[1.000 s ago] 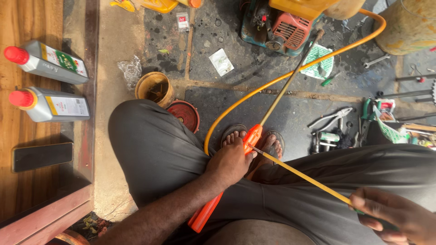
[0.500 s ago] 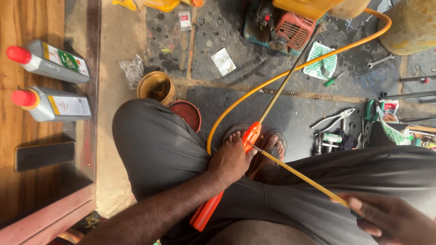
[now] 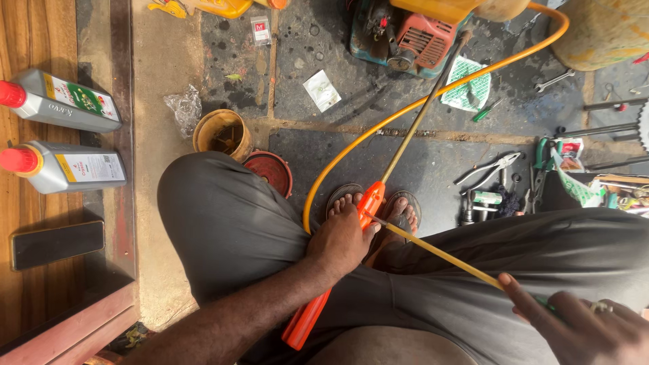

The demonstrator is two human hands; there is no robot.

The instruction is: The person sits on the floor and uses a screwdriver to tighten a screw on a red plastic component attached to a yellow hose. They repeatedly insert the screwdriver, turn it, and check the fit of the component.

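Left hand (image 3: 341, 242) gripped the orange handle (image 3: 323, 301) across the lap to steady it, while right hand (image 3: 587, 326) pinched the thin yellow rod (image 3: 439, 255) entering it.

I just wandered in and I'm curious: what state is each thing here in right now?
Left hand: closed around the orange handle.
Right hand: fingers pinching the thin yellow rod.
Yellow hose: curved across the floor.
Two grey bottles: lying flat, red caps on.
Yellow tub: open, upright.
Pliers: lying open.
Phone: screen dark.
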